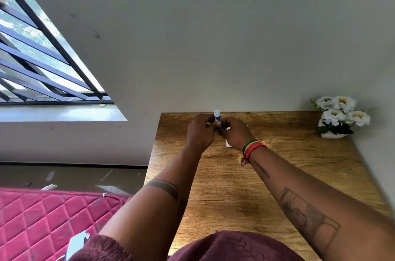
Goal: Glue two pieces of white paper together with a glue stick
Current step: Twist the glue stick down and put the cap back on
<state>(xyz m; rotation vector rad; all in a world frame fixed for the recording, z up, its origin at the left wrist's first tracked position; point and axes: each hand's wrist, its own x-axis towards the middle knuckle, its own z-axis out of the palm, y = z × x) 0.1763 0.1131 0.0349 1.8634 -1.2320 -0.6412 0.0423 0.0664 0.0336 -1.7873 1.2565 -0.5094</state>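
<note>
A blue glue stick [217, 117] with a white cap stands upright between my two hands, above the far part of the wooden table [267, 186]. My left hand [201, 132] grips its left side. My right hand [236, 132], with a coloured wristband, holds it from the right. White paper [227, 143] lies on the table under my right hand, mostly hidden; only a small corner shows.
A white pot of white flowers [339, 115] stands at the table's far right corner against the wall. A pink quilted mattress [42, 222] lies on the floor to the left, with paper scraps [49, 186] around it. A barred window [42, 64] is at upper left.
</note>
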